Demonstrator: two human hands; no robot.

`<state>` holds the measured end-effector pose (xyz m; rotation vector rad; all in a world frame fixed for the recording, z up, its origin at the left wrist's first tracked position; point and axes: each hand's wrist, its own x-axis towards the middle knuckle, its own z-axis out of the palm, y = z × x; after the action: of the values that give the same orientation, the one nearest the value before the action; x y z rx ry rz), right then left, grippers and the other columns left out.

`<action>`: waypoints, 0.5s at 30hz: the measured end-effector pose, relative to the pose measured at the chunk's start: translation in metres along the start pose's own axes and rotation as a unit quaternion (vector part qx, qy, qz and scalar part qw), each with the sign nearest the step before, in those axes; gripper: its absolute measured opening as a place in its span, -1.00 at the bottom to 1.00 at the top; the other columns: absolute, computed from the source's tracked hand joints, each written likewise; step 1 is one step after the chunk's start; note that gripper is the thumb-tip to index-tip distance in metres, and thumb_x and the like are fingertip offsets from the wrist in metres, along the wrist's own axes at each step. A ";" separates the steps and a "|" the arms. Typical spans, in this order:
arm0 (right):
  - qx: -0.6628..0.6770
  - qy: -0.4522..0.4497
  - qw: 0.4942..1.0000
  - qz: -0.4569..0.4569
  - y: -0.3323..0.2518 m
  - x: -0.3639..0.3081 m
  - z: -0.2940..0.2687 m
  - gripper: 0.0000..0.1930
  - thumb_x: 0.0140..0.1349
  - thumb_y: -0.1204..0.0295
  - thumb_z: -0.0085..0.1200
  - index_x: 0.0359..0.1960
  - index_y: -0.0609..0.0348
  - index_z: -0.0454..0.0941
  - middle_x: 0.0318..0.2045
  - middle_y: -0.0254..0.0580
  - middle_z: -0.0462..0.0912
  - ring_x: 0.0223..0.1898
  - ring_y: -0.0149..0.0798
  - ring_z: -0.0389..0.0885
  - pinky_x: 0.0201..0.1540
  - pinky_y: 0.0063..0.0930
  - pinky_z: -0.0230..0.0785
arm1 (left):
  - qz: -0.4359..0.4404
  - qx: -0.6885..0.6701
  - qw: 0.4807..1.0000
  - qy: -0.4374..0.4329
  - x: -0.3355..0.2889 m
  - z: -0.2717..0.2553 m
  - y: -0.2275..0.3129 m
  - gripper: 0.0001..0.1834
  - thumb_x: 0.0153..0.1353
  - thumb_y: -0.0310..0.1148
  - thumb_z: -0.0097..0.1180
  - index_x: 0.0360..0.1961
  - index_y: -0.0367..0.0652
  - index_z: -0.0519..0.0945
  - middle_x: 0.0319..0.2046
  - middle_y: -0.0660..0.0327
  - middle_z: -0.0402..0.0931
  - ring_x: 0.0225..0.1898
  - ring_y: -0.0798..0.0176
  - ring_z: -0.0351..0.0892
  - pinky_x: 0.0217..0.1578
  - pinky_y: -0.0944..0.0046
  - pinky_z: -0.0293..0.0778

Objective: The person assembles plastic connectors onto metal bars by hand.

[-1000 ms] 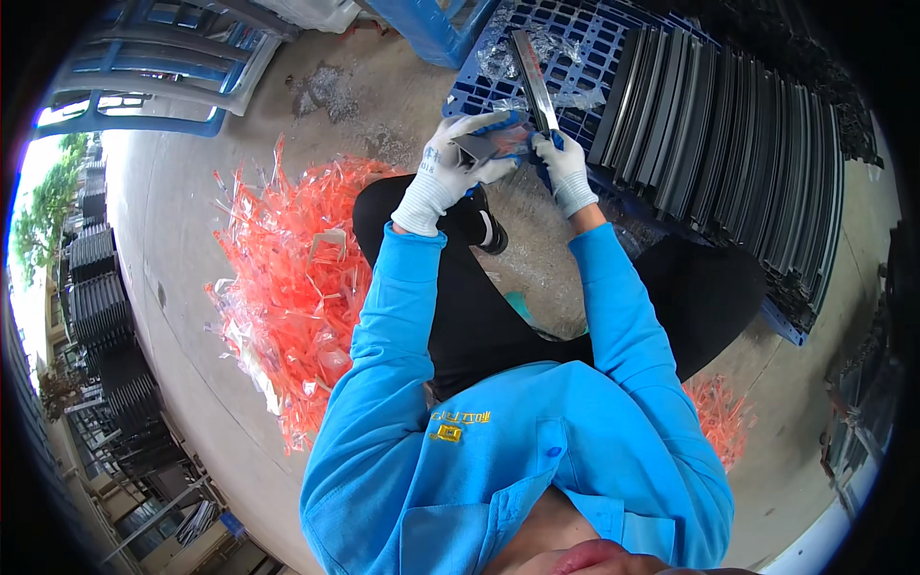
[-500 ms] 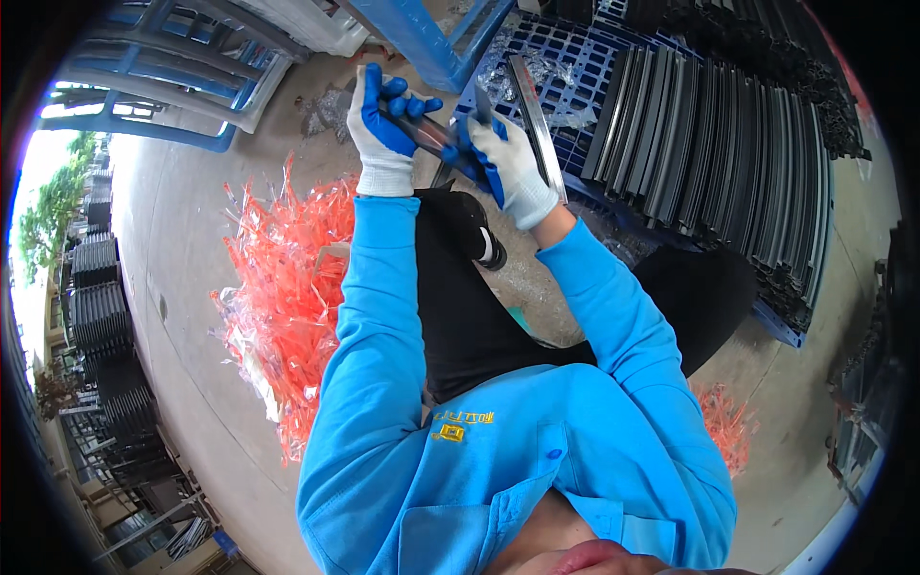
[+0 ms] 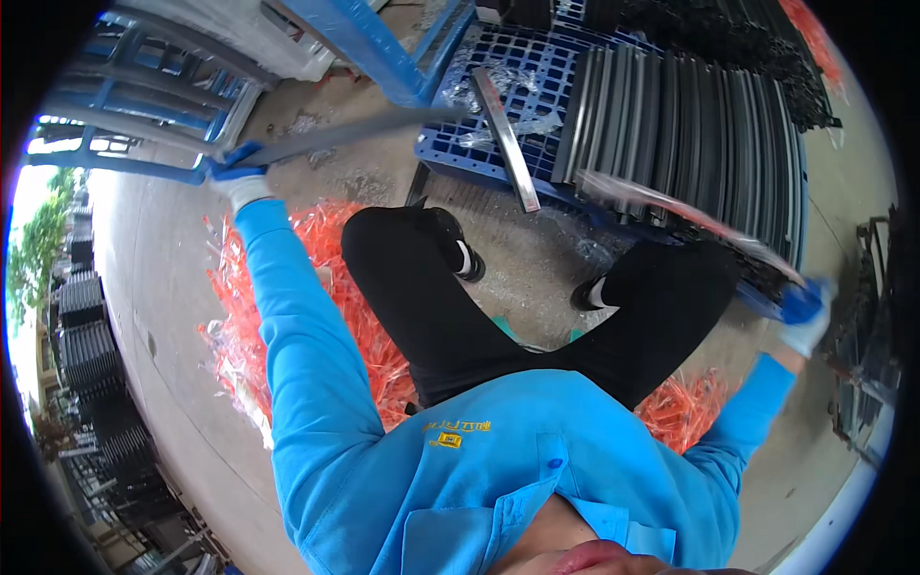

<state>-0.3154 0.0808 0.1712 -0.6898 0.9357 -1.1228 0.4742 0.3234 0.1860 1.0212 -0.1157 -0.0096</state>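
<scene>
My left hand [image 3: 241, 175], in a white glove with a blue palm, is closed round the near end of a long dark grey bar [image 3: 355, 129]. The bar reaches rightward, its far end near the blue pallet. Out to the far right, my right hand [image 3: 803, 314] wears the same kind of glove and is blurred by motion. From it trails a long, transparent plastic film sleeve [image 3: 690, 218] with red on it, passing in front of the stacked bars. The film is apart from the bar.
A blue pallet [image 3: 443, 153] bears a row of dark bars [image 3: 690, 134] and scraps of film. One shiny bar [image 3: 506, 139] lies across its near edge. Red film heaps [image 3: 254, 331] lie left and right of my legs. Blue racks [image 3: 125, 163] stand at the upper left.
My hands were close together on the bar; now they are far apart. The left has swung left with the bar, while the right has moved right and down, trailing the film sleeve.
</scene>
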 end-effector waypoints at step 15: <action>-0.601 0.440 0.639 0.191 0.020 -0.233 -0.258 -0.64 0.14 0.21 -0.06 -0.20 0.28 0.47 -0.42 0.03 0.59 -0.47 -0.02 0.53 -0.38 -0.25 0.41 | 0.328 0.065 0.615 -0.714 -0.302 0.224 -0.046 -0.57 -0.35 -0.59 0.23 -0.33 -0.01 0.50 -0.29 0.25 0.46 -0.12 0.20 0.48 0.08 0.08 0.37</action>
<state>-0.5697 0.3076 0.0981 -0.8865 2.6526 -0.2095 0.1539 0.1276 0.2351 0.8246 -2.0040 -0.1519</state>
